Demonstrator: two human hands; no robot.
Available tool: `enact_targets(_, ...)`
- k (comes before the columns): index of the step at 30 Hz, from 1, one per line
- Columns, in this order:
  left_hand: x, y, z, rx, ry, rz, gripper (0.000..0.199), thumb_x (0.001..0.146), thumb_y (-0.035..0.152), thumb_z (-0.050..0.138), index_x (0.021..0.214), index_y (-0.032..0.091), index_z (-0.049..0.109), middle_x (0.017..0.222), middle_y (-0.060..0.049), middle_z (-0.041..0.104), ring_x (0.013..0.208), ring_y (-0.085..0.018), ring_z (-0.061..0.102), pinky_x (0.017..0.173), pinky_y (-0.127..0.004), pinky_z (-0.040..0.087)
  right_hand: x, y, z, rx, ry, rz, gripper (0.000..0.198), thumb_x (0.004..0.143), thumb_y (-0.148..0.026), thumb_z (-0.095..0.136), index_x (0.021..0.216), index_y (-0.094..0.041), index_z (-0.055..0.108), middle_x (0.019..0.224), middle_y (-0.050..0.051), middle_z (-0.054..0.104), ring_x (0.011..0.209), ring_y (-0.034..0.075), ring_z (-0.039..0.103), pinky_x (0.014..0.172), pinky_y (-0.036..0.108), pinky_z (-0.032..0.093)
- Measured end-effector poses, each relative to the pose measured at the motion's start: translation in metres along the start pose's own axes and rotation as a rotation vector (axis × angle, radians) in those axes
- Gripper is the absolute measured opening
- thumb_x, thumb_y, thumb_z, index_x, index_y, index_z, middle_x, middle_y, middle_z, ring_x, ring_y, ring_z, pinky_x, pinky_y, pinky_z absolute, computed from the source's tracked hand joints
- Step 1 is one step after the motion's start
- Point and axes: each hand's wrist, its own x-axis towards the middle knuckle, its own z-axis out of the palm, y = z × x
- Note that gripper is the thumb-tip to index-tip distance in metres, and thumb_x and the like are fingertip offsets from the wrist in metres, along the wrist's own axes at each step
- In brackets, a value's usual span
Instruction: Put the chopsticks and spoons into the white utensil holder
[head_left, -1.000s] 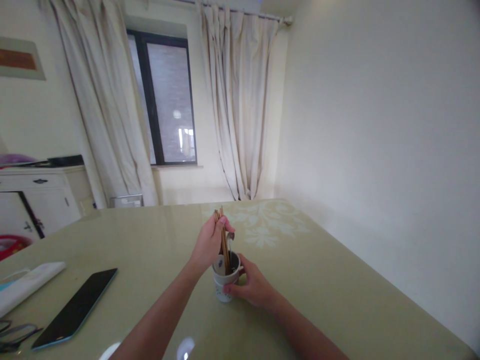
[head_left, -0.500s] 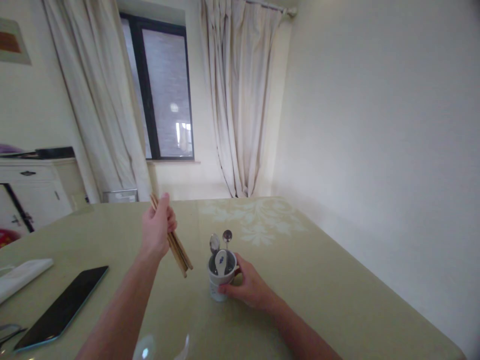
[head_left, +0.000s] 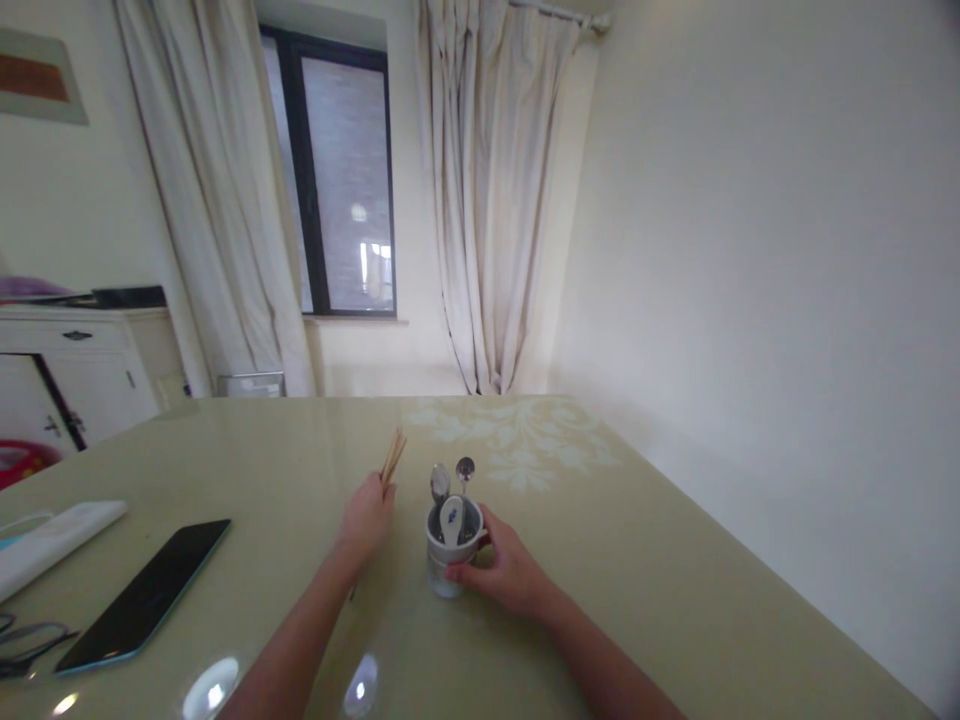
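My left hand [head_left: 367, 520] is closed around a bundle of wooden chopsticks [head_left: 394, 455], left of the cup. Their upper ends stick out past my fingers, and one lower end shows below the wrist. A pale cup [head_left: 442, 570] stands upright on the table, with my right hand [head_left: 506, 570] gripping its right side near the handle. Inside the cup are a white ceramic spoon [head_left: 451, 521] with a blue mark, a metal spoon [head_left: 440, 483] and a small round metal spoon or ladle [head_left: 466, 469]. The handles of these run down out of sight.
On the glossy green table [head_left: 675, 600] at left lie a dark tablet [head_left: 146, 597], a white power strip or box [head_left: 60, 545] and scissors [head_left: 34, 640]. A white cabinet [head_left: 82, 370] stands behind at left. A wall [head_left: 750, 300] runs along the right edge.
My left hand has moved right and down, closer to the cup, and the chopsticks have turned to lean the other way. My right hand keeps its grip on the cup.
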Motion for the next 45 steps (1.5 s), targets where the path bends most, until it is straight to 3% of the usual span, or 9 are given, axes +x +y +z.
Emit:
enact_targets(6,-0.023,-0.021,0.022,0.390,-0.054,0.129,0.054,0.101,0.044,0.041,0.140,0.012,0.060,0.150,-0.028,0.058,0.139,-0.041,0.055,0.111,-0.053,0.041,-0.001,-0.001,0.000,0.007,-0.007,-0.006,0.065,0.079,-0.050,0.090,0.132,-0.023,0.064,0.122,0.010,0.075,0.106,0.028,0.070,0.089,0.041,0.055)
enact_targets(12,-0.024,-0.017,0.027,0.450,-0.051,0.170,0.069,0.099,0.052,0.043,0.148,0.005,0.054,0.159,-0.030,0.052,0.149,-0.042,0.047,0.121,-0.056,0.034,-0.002,-0.002,-0.002,-0.011,-0.008,0.005,0.069,0.079,-0.050,0.091,0.136,-0.024,0.063,0.126,0.010,0.075,0.111,0.031,0.069,0.092,0.042,0.055)
enact_targets(17,-0.031,0.013,0.001,-0.045,0.062,0.264,0.051,0.104,0.043,0.034,0.131,0.019,0.070,0.141,-0.019,0.070,0.136,-0.033,0.062,0.122,-0.052,0.037,-0.001,-0.010,-0.002,-0.017,-0.007,-0.017,0.066,0.079,-0.044,0.091,0.135,-0.024,0.063,0.127,0.010,0.074,0.114,0.031,0.069,0.096,0.043,0.054)
enact_targets(25,-0.059,0.054,-0.004,-0.823,-0.313,0.158,0.054,0.083,0.070,0.071,0.093,0.018,0.079,0.092,-0.008,0.081,0.089,-0.027,0.075,0.082,-0.037,0.060,-0.001,-0.012,-0.003,-0.041,-0.013,-0.057,0.064,0.079,-0.039,0.091,0.135,-0.024,0.063,0.129,0.009,0.073,0.117,0.031,0.067,0.102,0.045,0.051)
enact_targets(30,-0.047,0.050,-0.027,-1.193,0.025,0.060,0.045,0.084,0.064,0.076,0.101,0.022,0.078,0.103,-0.006,0.081,0.102,-0.022,0.073,0.095,-0.034,0.057,0.000,-0.012,-0.003,-0.042,-0.014,-0.054,0.060,0.081,-0.042,0.091,0.132,-0.024,0.064,0.127,0.009,0.074,0.116,0.032,0.067,0.101,0.045,0.051)
enact_targets(33,-0.028,0.029,-0.052,-1.372,0.304,0.006,0.045,0.083,0.065,0.076,0.099,0.023,0.073,0.077,0.002,0.071,0.071,-0.013,0.066,0.076,-0.026,0.057,-0.003,-0.007,-0.002,-0.041,-0.003,-0.051,0.064,0.080,-0.051,0.091,0.131,-0.023,0.065,0.123,0.011,0.075,0.111,0.032,0.069,0.096,0.045,0.053)
enact_targets(37,-0.008,-0.012,-0.056,-0.658,0.314,-0.030,0.042,0.099,0.057,0.052,0.095,0.020,0.072,0.065,0.003,0.057,0.052,-0.012,0.050,0.051,-0.023,0.040,-0.004,0.000,-0.007,-0.041,0.022,-0.105,0.080,0.083,-0.076,0.076,0.140,-0.022,0.061,0.130,0.015,0.072,0.115,0.034,0.068,0.095,0.046,0.053)
enact_targets(41,-0.006,-0.037,-0.033,0.239,0.050,0.035,0.037,0.104,0.031,0.040,0.107,0.018,0.075,0.106,-0.012,0.070,0.076,-0.021,0.069,0.071,-0.033,0.051,0.014,-0.006,-0.020,-0.074,0.269,-0.215,0.075,0.098,-0.080,0.048,0.148,-0.023,0.054,0.140,0.017,0.066,0.120,0.031,0.066,0.094,0.042,0.054)
enact_targets(45,-0.008,-0.039,-0.019,0.557,-0.106,0.062,0.045,0.106,0.022,0.030,0.115,0.014,0.074,0.119,-0.017,0.069,0.099,-0.027,0.072,0.088,-0.038,0.053,0.052,-0.031,-0.034,-0.239,0.303,-0.150,0.050,0.097,-0.061,0.067,0.127,-0.022,0.068,0.113,0.011,0.077,0.094,0.024,0.071,0.079,0.034,0.055)
